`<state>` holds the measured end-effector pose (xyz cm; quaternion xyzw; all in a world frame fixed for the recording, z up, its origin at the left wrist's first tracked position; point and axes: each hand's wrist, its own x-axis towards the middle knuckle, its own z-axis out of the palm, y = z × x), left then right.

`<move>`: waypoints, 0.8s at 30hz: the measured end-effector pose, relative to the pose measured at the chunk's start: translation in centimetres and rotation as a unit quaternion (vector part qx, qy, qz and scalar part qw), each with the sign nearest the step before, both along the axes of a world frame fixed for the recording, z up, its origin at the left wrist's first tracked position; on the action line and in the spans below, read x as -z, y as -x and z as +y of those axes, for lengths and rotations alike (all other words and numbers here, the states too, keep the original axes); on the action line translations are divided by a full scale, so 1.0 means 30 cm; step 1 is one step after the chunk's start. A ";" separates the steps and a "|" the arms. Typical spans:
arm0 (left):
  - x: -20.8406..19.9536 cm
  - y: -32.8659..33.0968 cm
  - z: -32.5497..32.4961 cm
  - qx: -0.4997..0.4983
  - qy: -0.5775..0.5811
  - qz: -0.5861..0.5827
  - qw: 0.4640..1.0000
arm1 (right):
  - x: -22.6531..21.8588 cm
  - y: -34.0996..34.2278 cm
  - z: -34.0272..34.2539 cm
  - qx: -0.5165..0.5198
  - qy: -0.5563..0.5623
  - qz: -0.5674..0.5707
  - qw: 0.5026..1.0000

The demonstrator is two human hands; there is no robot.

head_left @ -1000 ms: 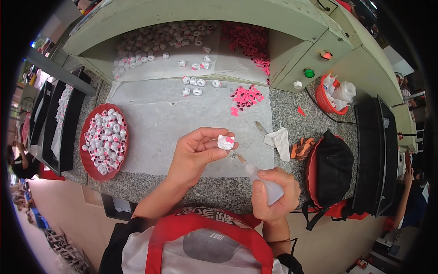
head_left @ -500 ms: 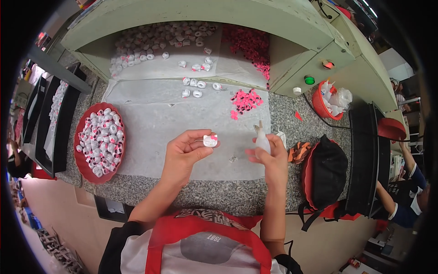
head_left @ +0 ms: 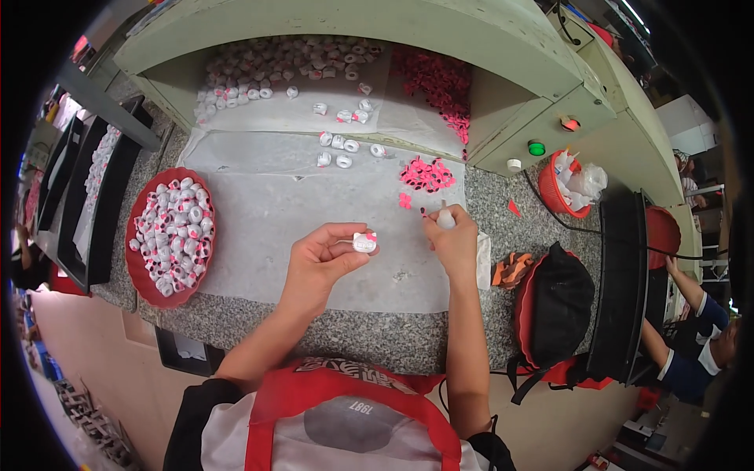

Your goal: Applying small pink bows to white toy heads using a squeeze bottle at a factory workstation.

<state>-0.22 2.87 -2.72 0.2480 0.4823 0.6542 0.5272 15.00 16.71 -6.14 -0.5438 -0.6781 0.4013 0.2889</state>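
Between the fingertips of my left hand (head_left: 318, 263) is a small white cat-head piece (head_left: 364, 242) with a pink patch at its upper right. My right hand (head_left: 455, 243) is closed around a small whitish squeeze bottle (head_left: 445, 219) with a thin tip pointing away. A tiny pink-and-dark piece (head_left: 424, 212) shows right at the right fingertips; whether they grip it I cannot tell. Just beyond lies a loose pile of small pink pieces (head_left: 428, 174), with a pink flower-like cluster (head_left: 404, 201) nearer. Several white pieces (head_left: 338, 143) stand farther back on the white sheet (head_left: 259, 228).
A red scalloped basin (head_left: 141, 271) full of white pieces stands at left. Under the green cabinet (head_left: 377, 20) lie more white pieces and a pink heap (head_left: 440, 78). At right are a red basket (head_left: 550, 188), a patterned cloth (head_left: 512, 270), a black bag (head_left: 558, 306) and another person's arm (head_left: 687, 282).
My right hand has moved away from me and slightly left with the bottle, toward the pink pieces, and has turned palm down. My left hand keeps the white piece in nearly the same place.
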 end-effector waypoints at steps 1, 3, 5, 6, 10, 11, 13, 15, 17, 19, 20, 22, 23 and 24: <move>-0.002 -0.015 0.004 -0.002 0.003 0.000 1.000 | -0.029 -0.018 -0.030 0.009 0.121 0.157 0.980; -0.007 -0.043 0.024 0.007 -0.008 0.015 1.000 | -0.108 -0.017 -0.088 0.021 0.138 0.199 0.970; -0.021 -0.065 0.021 0.007 -0.010 0.033 0.999 | -0.139 -0.032 -0.119 -0.049 0.182 0.272 0.944; -0.025 -0.070 0.014 -0.003 -0.020 0.050 0.999 | -0.168 -0.034 -0.138 -0.077 0.190 0.287 0.936; -0.017 -0.050 -0.002 -0.033 -0.049 0.083 0.995 | -0.274 0.012 -0.222 -0.083 0.188 0.274 0.940; -0.017 -0.045 -0.007 -0.037 -0.050 0.080 0.995 | -0.271 0.022 -0.234 -0.086 0.188 0.270 0.940; -0.018 -0.035 -0.015 -0.043 -0.095 0.081 0.991 | -0.258 0.048 -0.255 -0.172 0.049 0.245 0.953; -0.016 -0.026 -0.022 -0.042 -0.113 0.088 0.989 | -0.277 0.080 -0.274 -0.152 0.102 0.252 0.950; -0.014 -0.015 -0.027 -0.039 -0.128 0.097 0.986 | -0.269 0.100 -0.282 -0.083 0.075 0.221 0.969; -0.023 -0.008 -0.029 -0.041 -0.142 0.118 0.982 | -0.269 0.097 -0.283 -0.065 0.095 0.218 0.969; -0.031 -0.006 -0.030 -0.041 -0.142 0.117 0.982 | -0.268 0.094 -0.283 -0.044 0.114 0.217 0.968; -0.049 -0.006 -0.030 -0.020 -0.124 0.113 0.986 | -0.245 0.086 -0.281 -0.051 0.090 0.223 0.969; -0.057 -0.007 -0.028 -0.018 -0.123 0.114 0.986 | -0.235 0.081 -0.279 -0.057 0.066 0.229 0.969; -0.065 -0.007 -0.026 -0.002 -0.129 0.082 0.988 | -0.234 0.077 -0.277 -0.055 0.067 0.231 0.969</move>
